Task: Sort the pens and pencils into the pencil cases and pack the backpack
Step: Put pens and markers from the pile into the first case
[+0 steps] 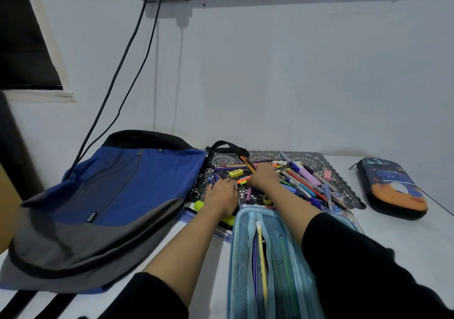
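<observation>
A heap of pens and pencils (302,181) lies on a black lace mat (317,159) at the back of the white table. My right hand (264,175) is in the heap, its fingers curled round an orange pencil and a dark one (247,162) that stick out up and to the left. To its left, my left hand (221,196) rests flat on the mat, fingertips touching some blue pens (213,178). In front of the hands an open light-blue mesh pencil case (248,257) holds a yellow pencil and a few others. A blue and grey backpack (110,196) lies flat on the left.
A closed dark-blue and orange hard pencil case (390,188) lies at the right, apart from the heap. Two yellow highlighters (199,204) lie beneath my left wrist on a clear pouch. Two black cables (118,73) hang from the wall socket down behind the backpack.
</observation>
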